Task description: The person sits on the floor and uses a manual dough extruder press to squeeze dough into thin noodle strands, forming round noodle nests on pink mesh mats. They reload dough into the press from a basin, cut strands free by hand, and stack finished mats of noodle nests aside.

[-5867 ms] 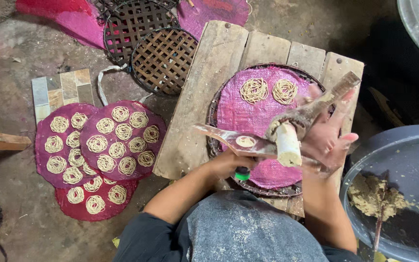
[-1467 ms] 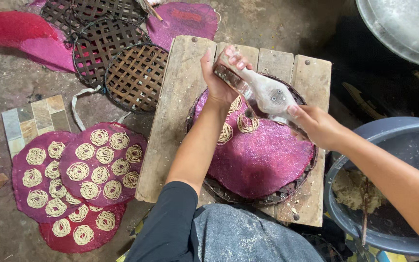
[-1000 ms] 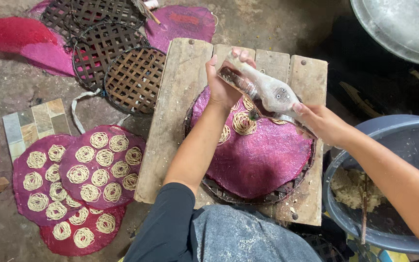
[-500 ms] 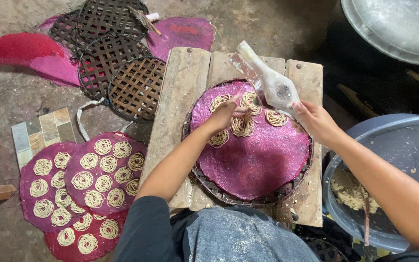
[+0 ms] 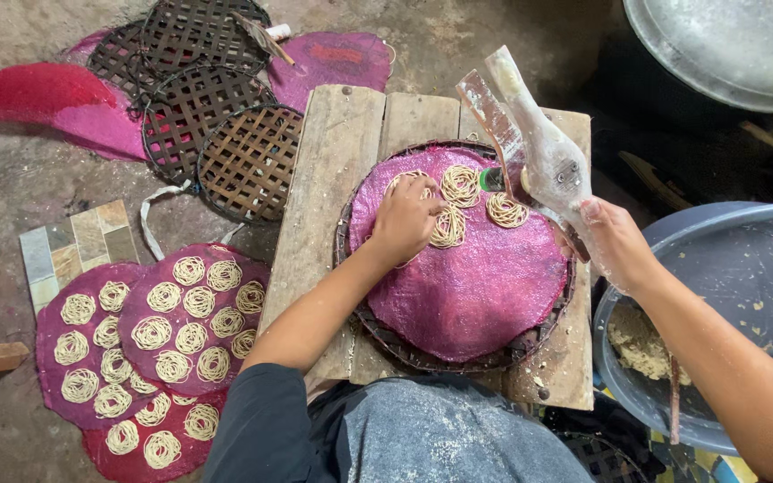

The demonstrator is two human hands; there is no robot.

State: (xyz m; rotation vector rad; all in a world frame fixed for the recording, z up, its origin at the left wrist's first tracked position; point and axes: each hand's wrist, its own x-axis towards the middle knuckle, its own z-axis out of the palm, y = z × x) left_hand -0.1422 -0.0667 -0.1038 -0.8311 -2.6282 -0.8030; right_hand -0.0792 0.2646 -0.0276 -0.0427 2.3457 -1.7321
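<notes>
A round pink mesh mat (image 5: 476,286) lies on a woven tray (image 5: 422,356) atop a wooden board table (image 5: 337,170). Several coils of thin noodle strands (image 5: 460,185) sit at the mat's far side. My left hand (image 5: 404,219) rests palm down on the mat, fingers touching a noodle coil (image 5: 448,228). My right hand (image 5: 615,243) grips the lower end of a wooden noodle press (image 5: 539,143) wrapped in clear plastic, raised and tilted over the mat's far right edge.
Several pink mats covered with noodle coils (image 5: 158,331) lie stacked on the floor at left. Woven lattice trays (image 5: 216,116) lie at the back left. A grey tub with dough (image 5: 709,313) stands at right, a metal basin (image 5: 726,45) above it.
Earlier both hands worked the press over the mat, laying coils. My left hand has let go and dropped onto the mat; my right hand alone lifts the press up and rightward.
</notes>
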